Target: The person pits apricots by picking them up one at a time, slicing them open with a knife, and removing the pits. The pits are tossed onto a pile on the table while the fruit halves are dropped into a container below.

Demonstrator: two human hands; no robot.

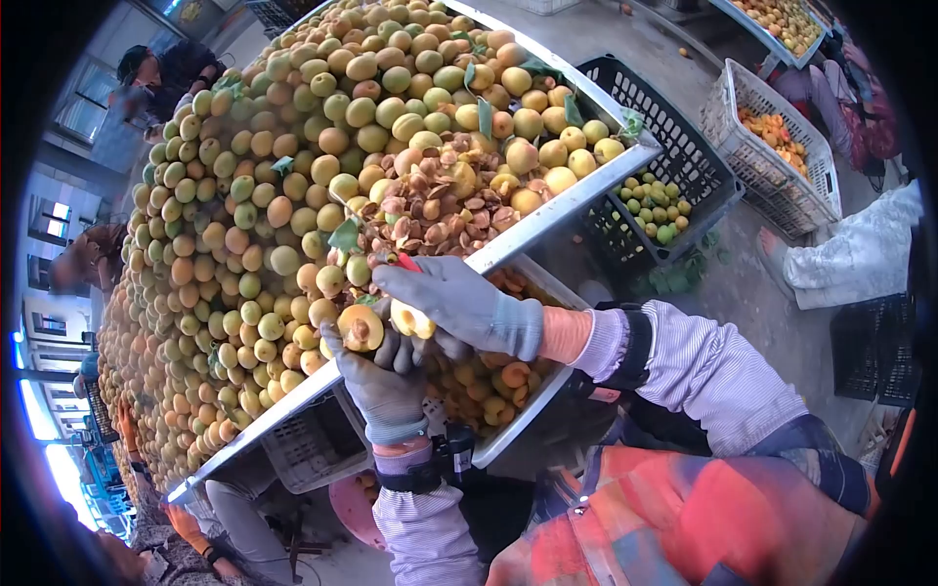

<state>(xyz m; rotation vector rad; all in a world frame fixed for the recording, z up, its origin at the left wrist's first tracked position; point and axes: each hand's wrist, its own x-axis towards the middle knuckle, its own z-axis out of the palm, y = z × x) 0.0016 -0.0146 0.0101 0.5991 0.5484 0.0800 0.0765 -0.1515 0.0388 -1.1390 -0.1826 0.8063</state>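
Grey gloves cover both of my hands, which meet at the metal edge of the fruit-heaped table. My left hand (pixel 379 376) is closed around an apricot half (pixel 362 329), its cut face up with the brown pit in it. Beside it, a second apricot half (pixel 411 320) shows pale flesh under the fingers of my right hand (pixel 459 305). That right hand is closed on a red-handled knife (pixel 406 262), whose blade is mostly hidden. Just beyond my hands lies a pile of brown apricot pits (pixel 454 210) among whole apricots (pixel 283 259).
Below the table edge (pixel 567 210), a crate of apricot halves (pixel 493 386) stands against my body. To the right are a black crate with green fruit (pixel 653 207), a white crate with orange halves (pixel 777 137) and a white sack (pixel 860 249). Other people (pixel 176 83) line the table's far left side.
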